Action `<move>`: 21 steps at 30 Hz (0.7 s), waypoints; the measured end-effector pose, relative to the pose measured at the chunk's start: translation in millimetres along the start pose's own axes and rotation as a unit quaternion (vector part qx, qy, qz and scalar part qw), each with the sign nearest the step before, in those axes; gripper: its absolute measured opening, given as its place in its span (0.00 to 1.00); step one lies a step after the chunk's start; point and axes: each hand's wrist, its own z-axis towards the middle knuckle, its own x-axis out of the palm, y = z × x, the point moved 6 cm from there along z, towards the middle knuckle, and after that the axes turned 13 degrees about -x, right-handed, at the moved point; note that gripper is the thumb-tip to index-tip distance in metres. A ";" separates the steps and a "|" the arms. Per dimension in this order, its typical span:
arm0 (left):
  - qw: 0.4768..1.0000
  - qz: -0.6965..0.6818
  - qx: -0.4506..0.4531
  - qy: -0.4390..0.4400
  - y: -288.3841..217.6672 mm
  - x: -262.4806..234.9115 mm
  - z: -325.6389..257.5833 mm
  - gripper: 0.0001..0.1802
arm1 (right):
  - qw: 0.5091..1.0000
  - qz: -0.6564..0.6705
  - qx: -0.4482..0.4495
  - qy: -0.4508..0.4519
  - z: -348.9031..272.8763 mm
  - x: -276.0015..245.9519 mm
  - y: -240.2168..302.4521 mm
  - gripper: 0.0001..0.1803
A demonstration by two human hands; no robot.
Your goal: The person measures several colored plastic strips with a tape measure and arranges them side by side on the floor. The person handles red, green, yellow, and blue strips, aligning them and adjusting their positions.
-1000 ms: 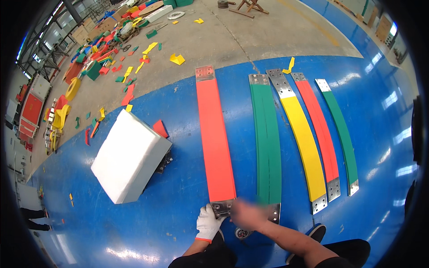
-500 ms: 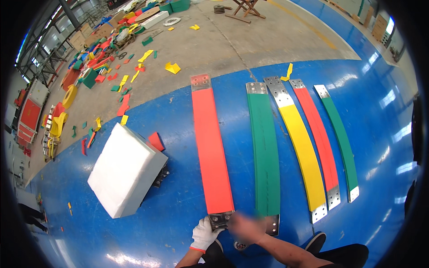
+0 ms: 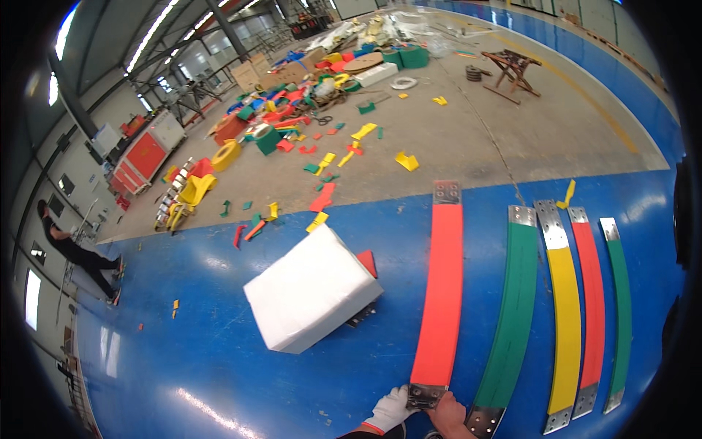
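Observation:
A long flat busbar in a red sleeve lies on the blue floor, its bare metal ends drilled with holes. My left hand, in a white glove with a red cuff, grips the left side of its near end. At the right side of that same end is my right hand, bare, its fingers closed on the metal edge. Just to the right lies a wider green busbar. Beyond it are a yellow busbar, a second red busbar and a narrow green busbar, side by side.
Left of the red busbar stands a white foam-like block, with a red piece behind it. Coloured sleeve scraps and a large heap of rolls cover the grey floor. A folding stool stands far right; another person is at far left.
The view has swung left and up, so everything sits further right and lower. My right hand, blurred before, now shows clearly at the red busbar's end. The left hand keeps its grip.

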 end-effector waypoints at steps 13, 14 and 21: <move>0.997 -0.018 0.071 -0.040 29.3 18.9 19.6 0.36 | 1.000 -0.024 0.008 0.016 2.8 15.1 5.7 0.32; 0.992 -0.007 0.108 -0.070 30.2 25.5 5.3 0.36 | 1.000 -0.015 -0.005 0.012 3.3 11.7 8.7 0.31; 0.990 0.002 0.123 -0.072 38.5 34.2 8.6 0.30 | 0.999 0.016 -0.021 0.024 10.4 -0.2 -0.7 0.29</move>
